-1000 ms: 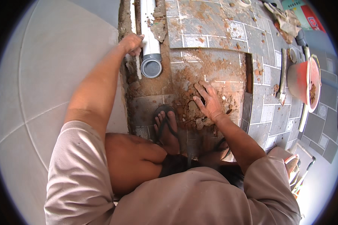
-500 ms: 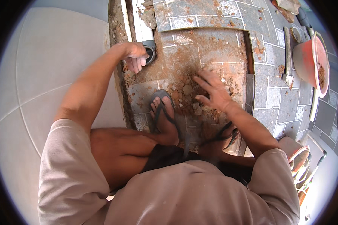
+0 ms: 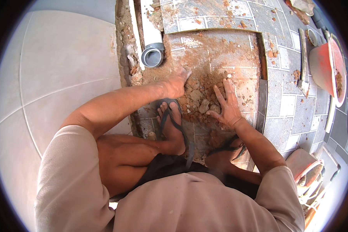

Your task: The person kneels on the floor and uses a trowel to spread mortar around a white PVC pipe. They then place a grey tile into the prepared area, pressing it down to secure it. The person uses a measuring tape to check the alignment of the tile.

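Note:
A heap of reddish-brown soil and rubble (image 3: 195, 96) lies on the tiled floor between my hands. At its right side my right hand (image 3: 227, 106) rests with the fingers spread, beside a few stone lumps (image 3: 205, 106). My left hand (image 3: 177, 82) is at the heap's left edge, its fingers stretched to the right and partly hidden behind the back of the hand. I see nothing held in either one. Above the left hand, a white pipe (image 3: 150, 29) ends in a grey elbow fitting (image 3: 152, 57) whose round mouth is uncovered.
My sandalled feet (image 3: 173, 116) stand just below the heap. A raised tile edge (image 3: 261, 58) borders the sunken area at right. Beyond it lie a long-handled tool (image 3: 303, 65) and a red bucket (image 3: 324, 65) with soil inside. Large pale tiles (image 3: 65, 58) cover the left side.
My left hand has left the pipe's grey fitting and come down and right to the soil. The right hand has shifted slightly right and down. The fitting's mouth now faces up in full sight.

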`<move>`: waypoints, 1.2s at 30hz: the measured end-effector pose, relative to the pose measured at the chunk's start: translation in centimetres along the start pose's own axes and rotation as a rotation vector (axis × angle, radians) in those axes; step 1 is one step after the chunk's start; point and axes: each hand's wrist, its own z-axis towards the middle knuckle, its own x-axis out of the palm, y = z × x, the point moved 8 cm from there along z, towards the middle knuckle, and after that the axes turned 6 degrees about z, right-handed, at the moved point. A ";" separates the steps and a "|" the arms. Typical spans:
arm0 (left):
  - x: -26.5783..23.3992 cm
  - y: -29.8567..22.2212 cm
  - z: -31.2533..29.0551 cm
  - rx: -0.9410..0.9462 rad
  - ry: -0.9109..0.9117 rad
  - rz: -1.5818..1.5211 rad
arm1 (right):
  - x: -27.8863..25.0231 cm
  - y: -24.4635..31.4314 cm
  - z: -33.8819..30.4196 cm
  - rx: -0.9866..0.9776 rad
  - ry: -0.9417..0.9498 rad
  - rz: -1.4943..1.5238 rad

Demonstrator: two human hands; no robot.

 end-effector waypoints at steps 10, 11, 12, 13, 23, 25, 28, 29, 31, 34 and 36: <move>-4.6 5.8 -3.7 0.029 0.098 0.010 | 0.3 -1.3 6.2 -0.062 0.009 -0.021; -4.8 6.8 -3.4 0.085 0.005 -0.004 | 0.5 -0.6 6.4 -0.059 0.051 -0.037; -4.9 7.9 -3.3 0.134 -0.091 -0.018 | 0.8 0.6 6.9 -0.062 0.092 -0.050; -5.4 8.0 -3.0 0.191 -0.198 -0.025 | 0.8 1.4 7.7 -0.063 0.125 -0.076; -5.2 5.6 -0.2 0.067 -0.912 -0.491 | 4.0 6.7 4.9 0.079 0.205 -0.253; -5.5 5.3 -0.3 0.074 -0.951 -0.545 | 4.3 6.1 3.9 0.088 0.148 -0.210; -5.7 5.8 0.8 0.027 -0.896 -0.572 | 3.7 5.9 3.7 0.099 0.095 -0.173; -6.1 5.9 1.1 0.035 -0.908 -0.570 | 3.1 6.2 4.0 0.097 0.080 -0.131; -6.0 5.9 2.0 0.073 -0.951 -0.587 | 2.5 5.7 4.4 0.118 0.056 -0.014; -5.1 5.8 4.2 0.125 -0.956 -0.672 | 2.2 1.4 5.0 0.341 0.106 0.347; -4.3 5.4 5.6 0.164 -0.925 -0.813 | 2.9 -3.0 4.5 0.689 0.226 0.773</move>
